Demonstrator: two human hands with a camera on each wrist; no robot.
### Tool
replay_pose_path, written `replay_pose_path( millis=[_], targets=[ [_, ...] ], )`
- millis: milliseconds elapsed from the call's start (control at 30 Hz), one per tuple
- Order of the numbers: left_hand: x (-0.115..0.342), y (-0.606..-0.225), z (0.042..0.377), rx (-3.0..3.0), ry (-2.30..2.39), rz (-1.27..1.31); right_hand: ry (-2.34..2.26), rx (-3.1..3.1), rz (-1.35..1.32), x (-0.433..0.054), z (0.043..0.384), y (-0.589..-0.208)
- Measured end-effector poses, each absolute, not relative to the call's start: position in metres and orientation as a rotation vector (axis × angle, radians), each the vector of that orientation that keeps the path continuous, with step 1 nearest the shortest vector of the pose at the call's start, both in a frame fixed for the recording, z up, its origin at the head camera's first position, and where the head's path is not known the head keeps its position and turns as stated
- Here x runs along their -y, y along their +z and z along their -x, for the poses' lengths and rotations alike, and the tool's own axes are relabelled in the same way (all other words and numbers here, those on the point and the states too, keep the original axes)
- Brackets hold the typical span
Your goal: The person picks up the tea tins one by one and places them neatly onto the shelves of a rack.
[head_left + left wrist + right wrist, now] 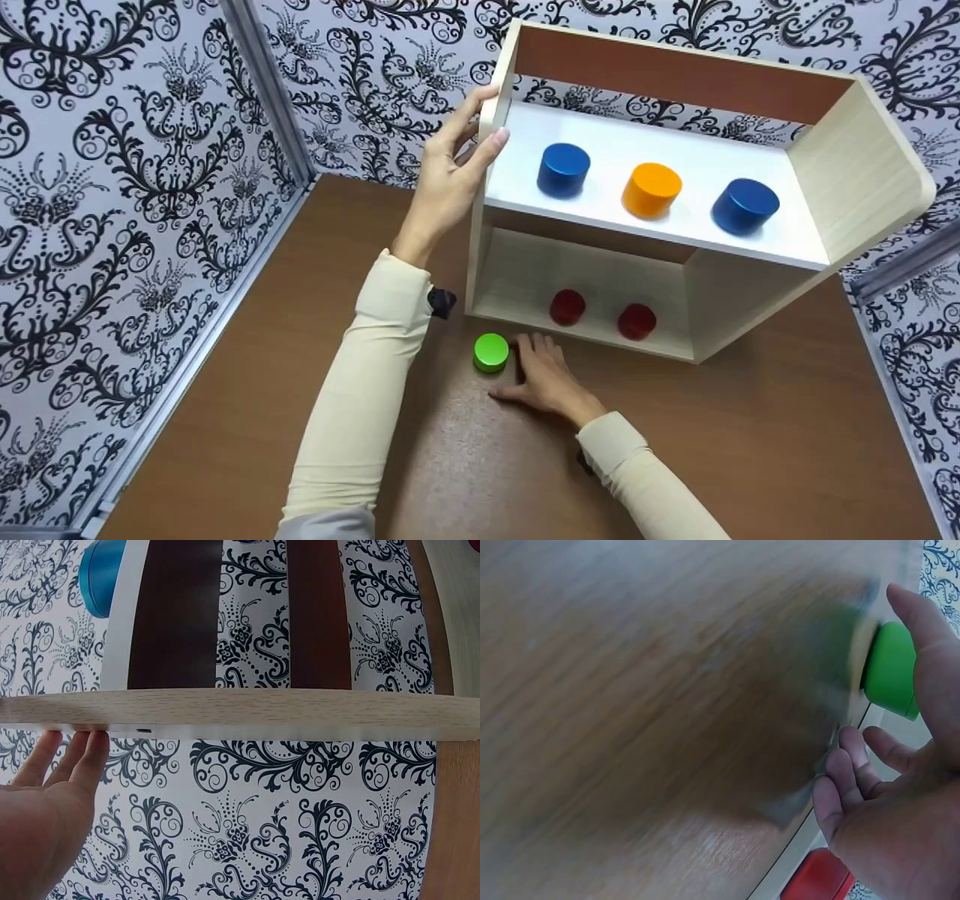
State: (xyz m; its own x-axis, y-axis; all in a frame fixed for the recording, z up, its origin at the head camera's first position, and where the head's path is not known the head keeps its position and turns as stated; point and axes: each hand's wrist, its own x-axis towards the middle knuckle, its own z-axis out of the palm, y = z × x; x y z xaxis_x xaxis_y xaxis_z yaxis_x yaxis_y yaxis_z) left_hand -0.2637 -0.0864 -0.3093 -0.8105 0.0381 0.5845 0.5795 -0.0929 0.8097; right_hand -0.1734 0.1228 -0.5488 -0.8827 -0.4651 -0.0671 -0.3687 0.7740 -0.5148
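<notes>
My left hand (448, 176) holds the left side panel of a small wooden shelf unit (810, 172), thumb on the front and fingers on the outer face. In the left wrist view, fingertips of the left hand (56, 791) touch that panel's edge (247, 706). On the tabletop in front of the shelf stands a green cylinder (491, 352). My right hand (551, 381) is just right of it, thumb and fingers spread apart with nothing between them. The right wrist view shows the green cylinder (891, 667) beyond the thumb of the right hand (900, 802).
On the white upper shelf stand a blue cylinder (564, 171), an orange cylinder (652, 190) and another blue cylinder (745, 206). Two red cylinders, left (568, 307) and right (637, 322), stand on the lower shelf. Patterned walls (172, 187) border the brown table (247, 375).
</notes>
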Motion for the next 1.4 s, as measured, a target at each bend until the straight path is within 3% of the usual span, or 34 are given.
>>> replay_pose_path(
  millis=[1400],
  targets=[
    [0.087, -0.31, 0.264, 1.797, -1.953, 0.685, -0.708, -2.759, 0.725, -0.099, 0.195, -0.546]
  ],
)
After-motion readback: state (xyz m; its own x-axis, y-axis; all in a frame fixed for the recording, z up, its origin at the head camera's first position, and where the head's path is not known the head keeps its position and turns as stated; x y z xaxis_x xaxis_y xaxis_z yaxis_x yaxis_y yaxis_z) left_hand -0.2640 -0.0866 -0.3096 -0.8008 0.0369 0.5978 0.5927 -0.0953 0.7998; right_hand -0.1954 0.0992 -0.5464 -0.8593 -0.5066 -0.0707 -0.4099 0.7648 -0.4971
